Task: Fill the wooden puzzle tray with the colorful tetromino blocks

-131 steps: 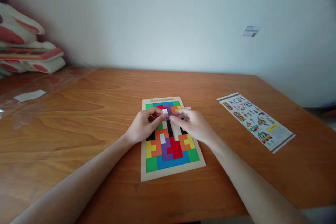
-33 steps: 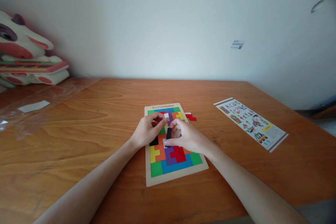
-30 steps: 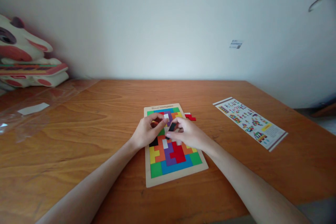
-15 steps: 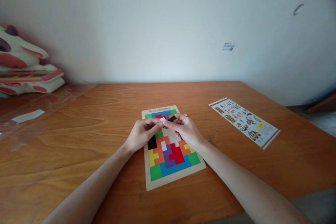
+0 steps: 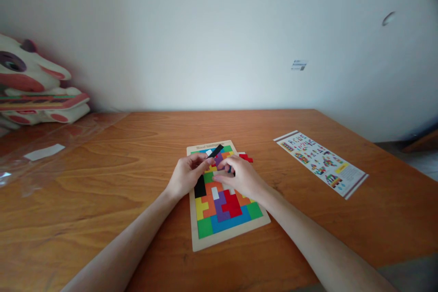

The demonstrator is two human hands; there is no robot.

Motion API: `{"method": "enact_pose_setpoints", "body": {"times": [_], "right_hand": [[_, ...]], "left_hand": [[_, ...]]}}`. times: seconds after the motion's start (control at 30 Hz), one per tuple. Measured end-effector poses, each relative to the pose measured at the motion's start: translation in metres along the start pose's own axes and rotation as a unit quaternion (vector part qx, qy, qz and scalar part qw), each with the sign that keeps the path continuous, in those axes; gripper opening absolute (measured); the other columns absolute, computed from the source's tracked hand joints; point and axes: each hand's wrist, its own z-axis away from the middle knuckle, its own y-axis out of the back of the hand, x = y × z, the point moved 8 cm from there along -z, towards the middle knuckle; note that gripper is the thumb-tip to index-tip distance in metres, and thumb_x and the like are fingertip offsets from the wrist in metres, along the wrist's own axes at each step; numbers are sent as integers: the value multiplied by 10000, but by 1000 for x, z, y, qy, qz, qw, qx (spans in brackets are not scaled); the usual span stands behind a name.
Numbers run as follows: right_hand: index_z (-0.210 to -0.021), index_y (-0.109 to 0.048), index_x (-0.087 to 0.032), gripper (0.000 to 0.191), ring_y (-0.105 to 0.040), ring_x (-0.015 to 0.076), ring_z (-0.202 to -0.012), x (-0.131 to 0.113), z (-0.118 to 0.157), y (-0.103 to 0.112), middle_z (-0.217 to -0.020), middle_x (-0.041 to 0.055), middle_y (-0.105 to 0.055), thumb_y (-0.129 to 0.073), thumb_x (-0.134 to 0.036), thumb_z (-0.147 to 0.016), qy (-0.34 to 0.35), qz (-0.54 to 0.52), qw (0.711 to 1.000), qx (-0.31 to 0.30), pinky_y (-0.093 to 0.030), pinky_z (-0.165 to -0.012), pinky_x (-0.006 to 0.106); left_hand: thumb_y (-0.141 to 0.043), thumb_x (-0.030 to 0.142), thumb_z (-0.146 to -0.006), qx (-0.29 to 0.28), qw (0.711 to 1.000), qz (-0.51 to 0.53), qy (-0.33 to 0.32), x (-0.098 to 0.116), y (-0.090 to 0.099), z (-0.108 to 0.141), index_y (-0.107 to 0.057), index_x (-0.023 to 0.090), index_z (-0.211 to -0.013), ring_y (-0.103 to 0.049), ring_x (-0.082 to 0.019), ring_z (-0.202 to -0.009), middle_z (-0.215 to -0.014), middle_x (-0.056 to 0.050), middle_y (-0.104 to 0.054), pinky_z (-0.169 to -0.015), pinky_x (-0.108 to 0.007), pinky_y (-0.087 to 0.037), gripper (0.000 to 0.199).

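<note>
My left hand (image 5: 185,174) pinches a long black puzzle piece (image 5: 216,150) between thumb and fingers, its free end slanting up to the right. A small white piece (image 5: 209,152) shows beside those fingertips; whether it is gripped too I cannot tell. My right hand (image 5: 243,175) hovers over the puzzle board's middle, thumb and curled fingers apart. Something dark shows by its fingers, too small to name. Below both hands lies the wooden puzzle board (image 5: 232,232), filled with coloured block pieces, among them a red piece (image 5: 232,204) and a black piece (image 5: 200,188).
Just right of the board's far part lies a loose red piece (image 5: 246,158). A printed pattern sheet (image 5: 321,164) rests farther right. At the left are clear plastic wrapping (image 5: 82,132) and a cow-shaped toy keyboard (image 5: 44,100). The wall stands behind the table (image 5: 153,130).
The black piece has passed from between both hands to my left hand alone. My right hand has let go of it and lowered toward the board, uncovering the red piece beyond.
</note>
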Motion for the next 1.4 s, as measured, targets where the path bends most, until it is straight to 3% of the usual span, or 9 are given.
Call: {"method": "enact_pose_setpoints", "body": {"times": [0.17, 0.5, 0.67, 0.77, 0.87, 1.0, 1.2, 1.3, 1.4], "right_hand": [[-923, -602, -182, 302, -565, 241, -962, -1, 2, -9, -976, 81, -629, -730, -426, -801, 6, 105, 994, 27, -394, -808, 369], [-882, -637, -199, 225, -571, 184, -790, 14, -1, 3, -843, 35, -631, -691, -410, -827, -42, 100, 994, -25, -344, -700, 311], [-826, -611, -198, 222, -562, 188, -771, 7, 0, 7, -816, 33, -625, -667, -412, -842, -1, 128, 990, -51, -342, -675, 305], [-827, -620, -197, 216, -548, 180, -767, 4, 1, 8, -806, 24, -604, -684, -403, -837, 28, 110, 989, -95, -344, -659, 291], [-865, -656, -201, 185, -542, 180, -786, 7, 1, 11, -808, 20, -597, -727, -362, -808, 35, 90, 988, -121, -354, -665, 282], [-920, -695, -211, 201, -553, 175, -816, 10, 1, 11, -835, 22, -604, -761, -337, -777, 40, 55, 989, -132, -392, -722, 289], [-849, -623, -176, 232, -570, 145, -748, 13, 1, 8, -808, 13, -632, -755, -343, -756, 2, -72, 987, -147, -447, -683, 271], [-846, -605, -179, 267, -603, 143, -728, 21, -4, 20, -797, 14, -656, -717, -412, -782, -18, -143, 984, -105, -478, -684, 275], [-908, -628, -183, 282, -660, 165, -771, 41, -11, 53, -857, 44, -711, -701, -428, -790, -36, -138, 989, 29, -504, -721, 293]], "left_hand": [[-714, 524, -751, -11, 1000, -8, -8, -5, -3, -1, -663, 165, -872, -617, -140, -644, -727, -12, -687, -581, -230, -475, 382], [-623, 506, -829, -33, 997, -73, -23, 2, -8, 4, -650, 177, -871, -589, -140, -615, -726, -12, -669, -559, -233, -444, 333], [-489, 413, -943, -101, 957, -233, -140, 20, -19, 16, -650, 207, -986, -617, -180, -760, -861, -48, -677, -698, -275, -488, 265], [-438, 346, -965, -118, 929, -288, -202, 28, -22, 21, -604, 198, -1034, -613, -219, -901, -946, -91, -655, -817, -325, -491, 233], [-383, 318, -985, -137, 921, -307, -195, 26, -23, 20, -560, 198, -1050, -618, -219, -889, -988, -99, -650, -807, -335, -495, 223], [-377, 313, -991, -117, 915, -336, -193, 22, -21, 18, -544, 203, -1024, -615, -218, -889, -978, -89, -642, -780, -325, -491, 203], [-387, 317, -993, -100, 909, -357, -192, 22, -19, 18, -551, 195, -1011, -614, -209, -845, -928, -80, -648, -742, -310, -484, 205], [-407, 325, -991, -81, 910, -355, -196, 24, -16, 17, -560, 188, -1017, -612, -196, -808, -901, -71, -644, -723, -300, -484, 206], [-442, 331, -984, -63, 909, -358, -203, 23, -14, 15, -587, 181, -1007, -605, -186, -791, -863, -61, -637, -705, -289, -488, 210]]}}
